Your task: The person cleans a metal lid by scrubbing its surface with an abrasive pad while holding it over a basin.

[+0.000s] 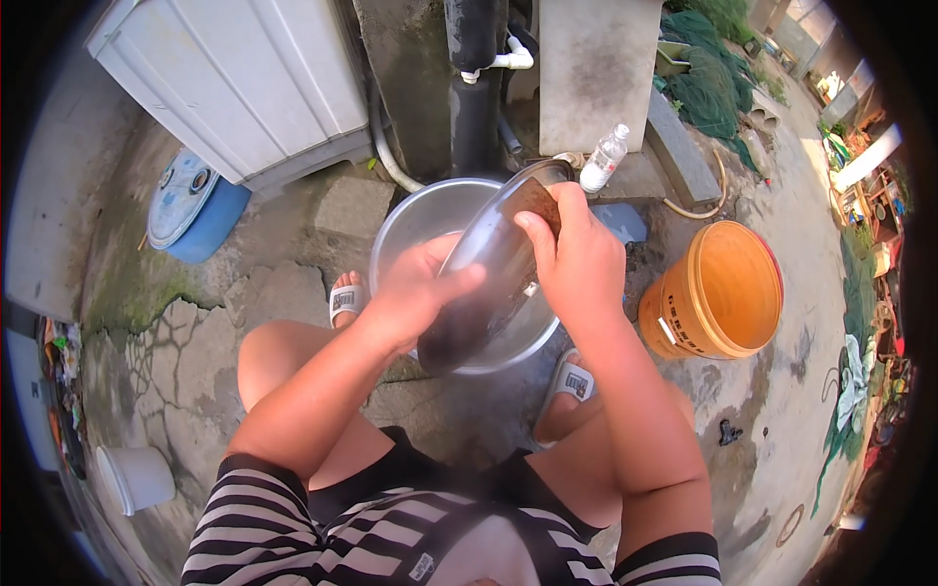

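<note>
Steel is catching the sunlight on a tilted pan lid (489, 283), which the squatting person is holding over a wide metal basin (415, 220) on the concrete ground, likely so any drips are falling into the basin. Left hand (415, 293) is wrapping the lid's lower edge, its grip pressed onto the metal with the thumb lying across the face. Right hand (576, 259) is curling over the upper rim, its grip pinching a brown scrub pad (539, 203) against the lid. Both forearms are angling inward from the knees. Nearby, an orange bucket (718, 288) and 1 clear plastic bottle (604, 158) are standing.
</note>
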`<state>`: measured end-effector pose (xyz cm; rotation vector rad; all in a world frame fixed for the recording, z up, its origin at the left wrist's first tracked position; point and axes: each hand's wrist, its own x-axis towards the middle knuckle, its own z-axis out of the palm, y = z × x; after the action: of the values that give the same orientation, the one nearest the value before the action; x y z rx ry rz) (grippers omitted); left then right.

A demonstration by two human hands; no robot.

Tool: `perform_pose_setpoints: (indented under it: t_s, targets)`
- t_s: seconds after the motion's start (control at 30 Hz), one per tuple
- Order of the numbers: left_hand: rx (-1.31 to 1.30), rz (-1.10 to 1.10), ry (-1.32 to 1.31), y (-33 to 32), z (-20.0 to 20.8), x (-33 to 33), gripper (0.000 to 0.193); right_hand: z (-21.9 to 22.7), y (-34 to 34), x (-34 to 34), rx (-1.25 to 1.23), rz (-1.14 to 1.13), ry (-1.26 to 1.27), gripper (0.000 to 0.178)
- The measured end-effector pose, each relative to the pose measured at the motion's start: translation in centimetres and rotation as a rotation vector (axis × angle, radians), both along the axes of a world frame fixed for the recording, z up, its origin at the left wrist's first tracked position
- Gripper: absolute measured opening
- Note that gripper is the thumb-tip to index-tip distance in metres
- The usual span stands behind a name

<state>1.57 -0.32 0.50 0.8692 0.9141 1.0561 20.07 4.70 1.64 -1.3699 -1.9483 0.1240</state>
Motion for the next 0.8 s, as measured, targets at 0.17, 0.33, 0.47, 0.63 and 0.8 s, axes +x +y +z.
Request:
perform_pose_setpoints:
  t_s: [0.17, 0.33, 0.47, 0.63, 0.8]
  targets:
    - [-0.004, 0.008, -0.018, 0.3, -0.5, -0.2, 0.034, -0.8, -0.5, 0.0, -0.017, 0.074, 0.007, 0.034]
    - [-0.035, 0.000, -0.078, 0.1, -0.2, -0.2, 0.039, -0.6, 0.2, 0.0, -0.010, -0.001, 0.038, 0.034]
    - [-0.050, 0.005, -0.108, 0.4, -0.4, -0.5, 0.040, -0.9, -0.9, -0.3, -0.037, 0.093, 0.006, 0.033]
    - [-0.018, 0.013, -0.063, 0.2, -0.5, -0.5, 0.037, -0.3, 0.4, 0.3, 0.012, -0.015, 0.050, 0.033]
    - [0.015, -0.006, -0.026, 0.2, -0.4, -0.3, 0.035, 0.2, -0.2, 0.2, -0.023, 0.000, 0.041, 0.033]
